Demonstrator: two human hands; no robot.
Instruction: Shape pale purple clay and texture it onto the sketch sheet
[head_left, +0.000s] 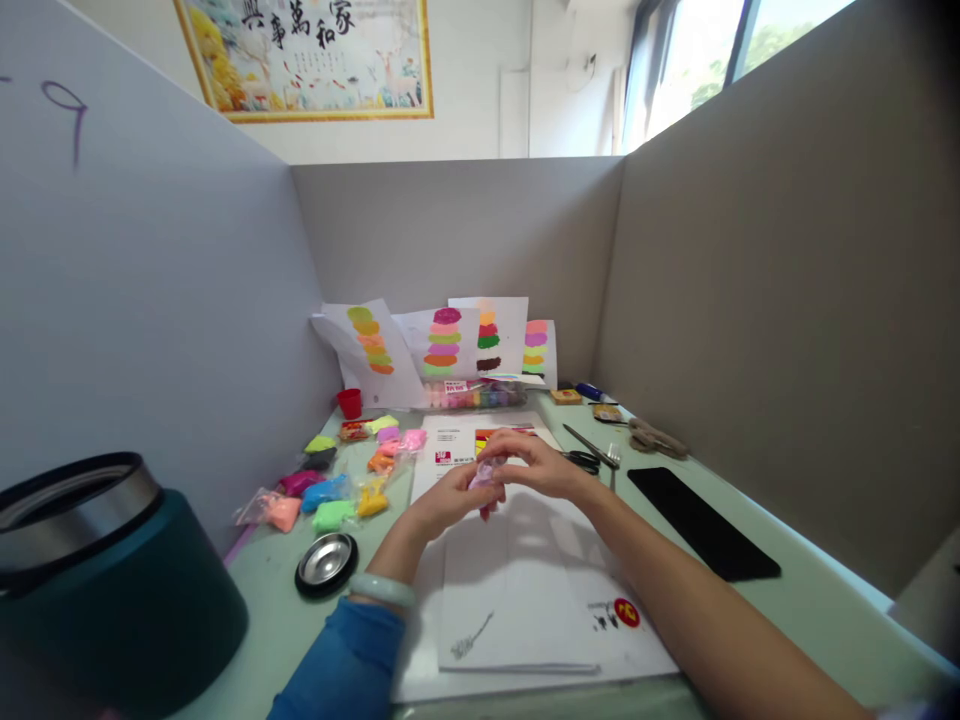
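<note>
Above the sheets of white paper, my two hands meet around a small lilac packet, which looks like soft clay in clear wrapping. My left hand grips it from the left, fingers curled beneath. From the right, my right hand reaches over, with its thumb and fingers closed on the packet's upper side. Fingers cover much of it, so its full shape is hidden. Several bagged clay pieces lie to the left, among them a blue one, a green one and a yellow one.
A large dark teal flask stands at the near left, beside a round lid. Scissors, a fork and a black flat strip lie right. Painted sheets lean at the back. Partitions enclose the table.
</note>
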